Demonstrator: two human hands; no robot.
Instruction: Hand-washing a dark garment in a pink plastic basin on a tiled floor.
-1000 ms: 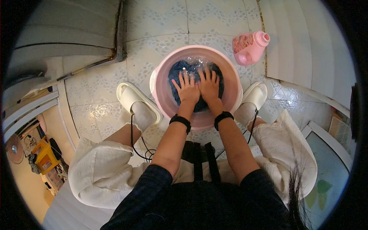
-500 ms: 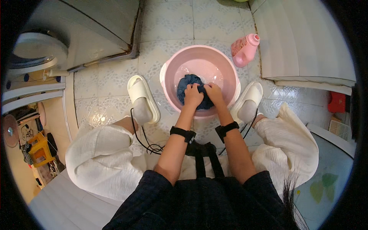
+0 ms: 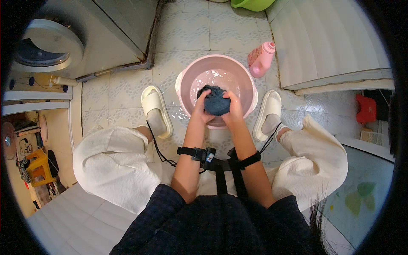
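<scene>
A bunched dark blue cloth (image 3: pixel 217 104) is held between my two hands over the near half of a pink basin (image 3: pixel 183 101). My left hand (image 3: pixel 201 106) grips the cloth's left side, and my right hand (image 3: pixel 233 107) grips its right side. Fingers of both hands curl round the wet-looking bundle; the palms are partly hidden. Water (image 3: pixel 233 81) with light glints shows in the basin beyond the cloth. What kind of garment or cloth it is, I cannot tell.
A pink bottle (image 3: pixel 261 60) stands right of the basin. My slippered feet (image 3: pixel 157 112) flank it. A green basin (image 3: pixel 252 4) lies at the far edge. A front-loading washing machine (image 3: pixel 114 38) is at the left, a white cabinet (image 3: pixel 331 46) at the right. Black cords (image 3: pixel 158 149) hang near my ankles.
The cloth has come up out of the water and is gathered into a compact bundle. My hands have moved from on top of it to its two sides.
</scene>
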